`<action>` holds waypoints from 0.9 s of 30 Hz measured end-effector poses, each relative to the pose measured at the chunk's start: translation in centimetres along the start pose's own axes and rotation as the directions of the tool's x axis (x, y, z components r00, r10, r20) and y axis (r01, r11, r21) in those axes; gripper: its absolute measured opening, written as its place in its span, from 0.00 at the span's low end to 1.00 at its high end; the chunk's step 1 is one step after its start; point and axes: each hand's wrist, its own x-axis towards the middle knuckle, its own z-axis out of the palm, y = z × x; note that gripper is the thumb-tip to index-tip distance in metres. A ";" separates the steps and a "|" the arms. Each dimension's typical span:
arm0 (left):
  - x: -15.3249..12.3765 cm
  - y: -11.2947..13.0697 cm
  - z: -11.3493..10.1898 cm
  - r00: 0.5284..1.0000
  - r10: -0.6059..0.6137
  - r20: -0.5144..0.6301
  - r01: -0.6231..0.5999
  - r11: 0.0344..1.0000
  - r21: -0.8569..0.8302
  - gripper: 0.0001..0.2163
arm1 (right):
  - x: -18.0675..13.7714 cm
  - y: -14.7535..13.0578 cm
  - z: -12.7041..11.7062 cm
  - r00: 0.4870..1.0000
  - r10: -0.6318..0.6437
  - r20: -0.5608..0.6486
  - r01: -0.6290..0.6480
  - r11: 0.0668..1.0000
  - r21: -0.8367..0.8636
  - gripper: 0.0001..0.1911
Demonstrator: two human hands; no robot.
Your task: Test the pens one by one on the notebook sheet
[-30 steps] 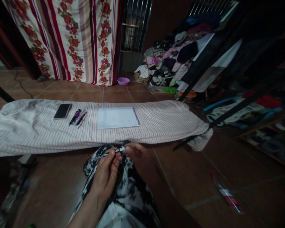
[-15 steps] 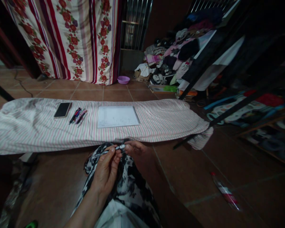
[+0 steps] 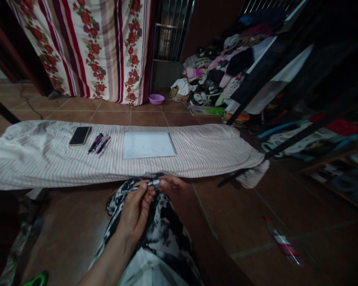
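- One bare left hand [image 3: 137, 208], in the head view, pinches a slim black-and-white pen-like object [image 3: 154, 183] above black-and-white trousers [image 3: 164, 222].
- Bare right hand [image 3: 176, 190] has its fingers narrow at the object's end; whether they grip, I cannot tell.
- Beyond, a white spiral notebook [image 3: 149, 145] lies on the striped-cloth worktop [image 3: 205, 149].

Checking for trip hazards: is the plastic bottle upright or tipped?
Tipped: the plastic bottle lies on its side on the tiled floor.

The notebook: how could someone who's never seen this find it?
Find the long striped cloth crossing the view's middle. About halfway along it, right of the pens, lies the notebook. It's the wide white rectangle with spiral binding along its right edge; the phone is smaller and dark.
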 end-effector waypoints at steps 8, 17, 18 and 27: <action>-0.1 0.1 -0.3 0.999 0.015 0.035 -0.016 0.999 0.029 0.03 | 0.1 -0.2 0.4 0.999 0.010 -0.038 -0.010 1.000 -0.012 0.15; -0.1 0.2 -0.4 0.999 0.029 0.032 -0.030 0.999 0.029 0.04 | -0.1 -0.4 0.8 0.998 0.000 -0.060 0.000 1.000 -0.001 0.15; -0.1 0.2 -0.4 0.999 0.030 0.033 -0.031 0.999 0.028 0.04 | -0.1 -0.4 0.8 0.998 0.002 -0.060 -0.001 1.000 0.008 0.14; -0.3 0.3 -0.1 0.999 0.030 0.019 -0.031 0.998 0.048 0.03 | 0.1 -0.2 0.9 0.996 -0.005 -0.086 0.005 1.000 0.009 0.14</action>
